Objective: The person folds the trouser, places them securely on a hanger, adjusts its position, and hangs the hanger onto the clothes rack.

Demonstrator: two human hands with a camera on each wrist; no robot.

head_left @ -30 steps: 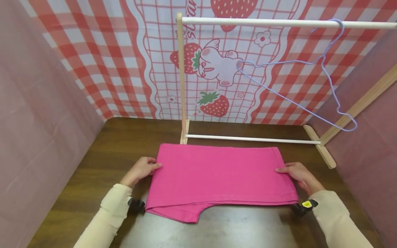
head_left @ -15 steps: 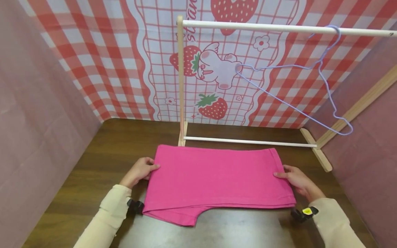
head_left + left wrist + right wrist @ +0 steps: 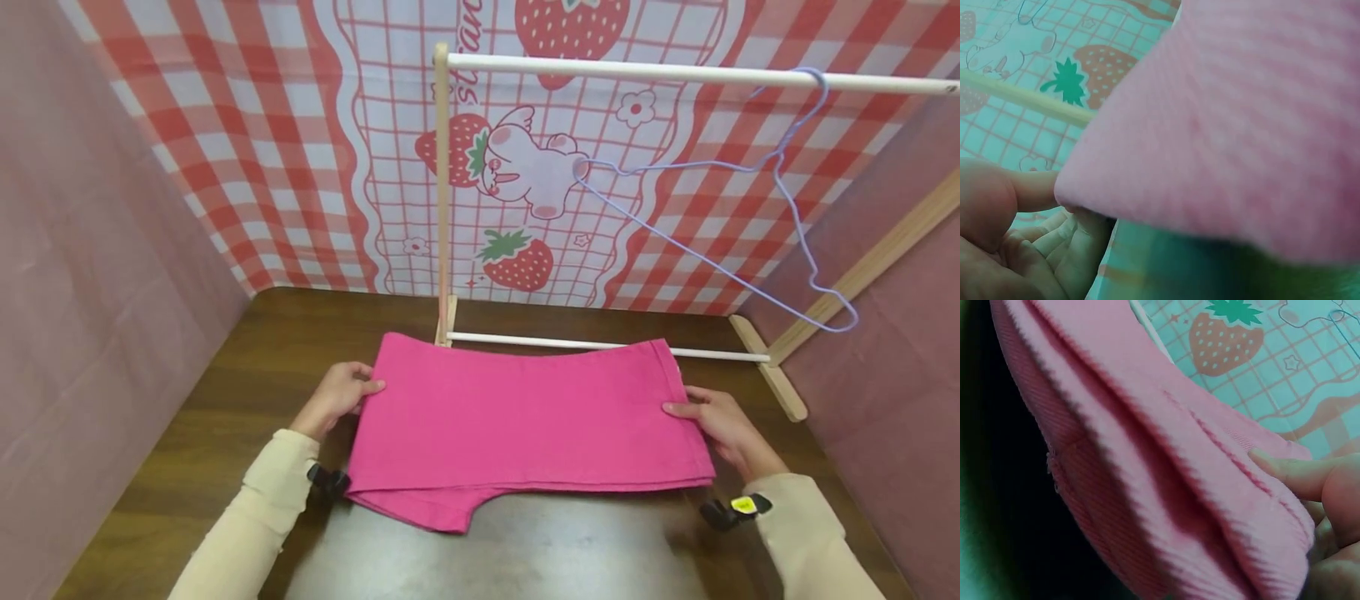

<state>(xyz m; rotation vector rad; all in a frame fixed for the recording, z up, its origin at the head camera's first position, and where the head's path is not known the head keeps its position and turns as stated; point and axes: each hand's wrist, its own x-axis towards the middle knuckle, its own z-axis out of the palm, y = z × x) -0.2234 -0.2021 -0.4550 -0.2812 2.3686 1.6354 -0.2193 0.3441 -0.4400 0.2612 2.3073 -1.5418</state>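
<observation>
Pink pants point(image 3: 517, 421), folded lengthwise into a wide panel, are stretched between my two hands in the head view. The crotch corner points toward me at the lower left. My left hand point(image 3: 341, 395) pinches the left end, thumb on top and fingers underneath. At the opposite end my right hand point(image 3: 723, 425) pinches the edge the same way. The left wrist view shows the thumb point(image 3: 1035, 190) against the folded cloth point(image 3: 1210, 144). Several layered, ribbed edges of the pants point(image 3: 1147, 437) appear in the right wrist view, beside the right thumb point(image 3: 1285, 475).
Behind the pants stands a rack with a white top bar point(image 3: 637, 71) and a lower rail point(image 3: 540, 341). A lilac wire hanger point(image 3: 712, 262) hangs from the bar's right part. Pink cloth walls point(image 3: 127, 275) flank the brown wooden table point(image 3: 247, 400).
Both hands have raised the pants slightly off the table. Their far edge now sags in the middle and overlaps the rack's lower rail. The grips are unchanged.
</observation>
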